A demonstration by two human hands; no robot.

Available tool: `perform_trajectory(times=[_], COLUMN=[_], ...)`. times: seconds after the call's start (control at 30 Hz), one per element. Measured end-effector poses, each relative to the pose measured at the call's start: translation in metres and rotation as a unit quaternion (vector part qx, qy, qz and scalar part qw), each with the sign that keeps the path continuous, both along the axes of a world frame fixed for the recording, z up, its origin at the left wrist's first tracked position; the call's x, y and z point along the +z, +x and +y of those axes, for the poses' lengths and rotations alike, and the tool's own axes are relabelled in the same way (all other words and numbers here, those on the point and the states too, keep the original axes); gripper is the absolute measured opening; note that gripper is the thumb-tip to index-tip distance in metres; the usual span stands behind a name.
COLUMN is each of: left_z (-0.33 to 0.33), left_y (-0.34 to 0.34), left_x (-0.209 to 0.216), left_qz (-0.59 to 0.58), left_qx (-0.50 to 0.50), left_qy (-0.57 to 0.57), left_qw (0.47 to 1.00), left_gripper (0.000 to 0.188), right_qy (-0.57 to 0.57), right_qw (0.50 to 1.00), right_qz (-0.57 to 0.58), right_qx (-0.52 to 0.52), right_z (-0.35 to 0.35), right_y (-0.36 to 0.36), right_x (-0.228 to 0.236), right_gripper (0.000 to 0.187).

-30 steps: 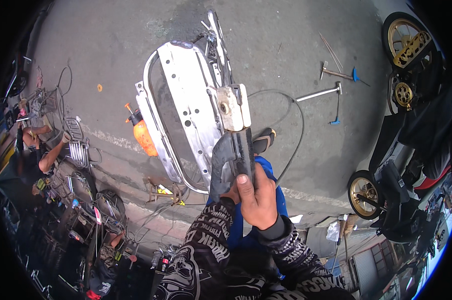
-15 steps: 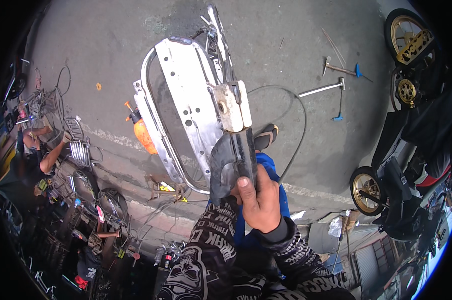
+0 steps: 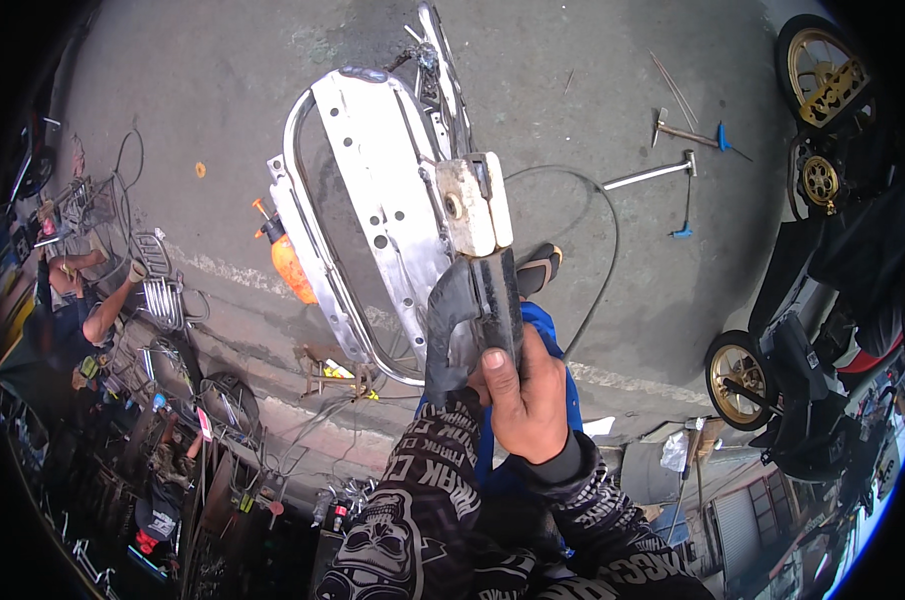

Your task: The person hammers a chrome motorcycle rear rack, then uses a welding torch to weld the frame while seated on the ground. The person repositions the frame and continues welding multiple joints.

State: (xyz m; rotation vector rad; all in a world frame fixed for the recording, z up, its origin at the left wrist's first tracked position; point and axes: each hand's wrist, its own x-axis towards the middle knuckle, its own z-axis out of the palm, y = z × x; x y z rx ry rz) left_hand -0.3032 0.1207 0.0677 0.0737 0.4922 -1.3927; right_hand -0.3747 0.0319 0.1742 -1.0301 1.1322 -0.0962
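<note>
Fingers of the right hand (image 3: pixel 528 395) are wrapped tight around the black handle (image 3: pixel 495 290) of a bare metal frame (image 3: pixel 373 210), held up over the concrete floor (image 3: pixel 223 80). The left hand appears hidden behind the handle; its grip cannot be told. Farther off, an orange spray bottle (image 3: pixel 288 258) stands just beside the frame, with hammers (image 3: pixel 663 170) well apart.

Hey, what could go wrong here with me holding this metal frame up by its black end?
The right hand alone visibly grips the black end of the metal frame, so the long piece may swing or slip. It hangs above the orange spray bottle and a sandalled foot. The loose cable on the concrete might trip you.
</note>
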Motion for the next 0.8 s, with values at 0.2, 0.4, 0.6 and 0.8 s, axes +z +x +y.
perform_trajectory(times=[0.2, 0.4, 0.6, 0.8], left_z=[-0.0012, -0.0019, -0.003, -0.0044], left_y=[0.0014, 0.0021, 0.0035, 0.0041], left_x=[0.0007, 0.0033, 0.0038, 0.0028], left_qz=[0.0, 0.0, 0.004, 0.011], left_qx=[0.0, -0.004, -0.002, 0.005], left_qy=[-0.004, -0.007, -0.011, -0.014], left_qw=[1.0, 1.0, 1.0, 1.0], left_gripper=[0.047, 0.047, 0.047, 0.047], right_qy=[0.008, 0.009, 0.012, 0.011], right_qw=[1.0, 1.0, 1.0, 1.0], right_qz=[0.002, 0.007, 0.004, 0.004], right_qx=[0.005, 0.002, 0.005, 0.006], right_z=[-0.0022, -0.0017, -0.0001, 0.0002], right_y=[-0.001, -0.0008, -0.0021, -0.0026], right_x=[-0.0008, -0.003, -0.0049, -0.0045], right_gripper=[0.041, 0.042, 0.042, 0.04])
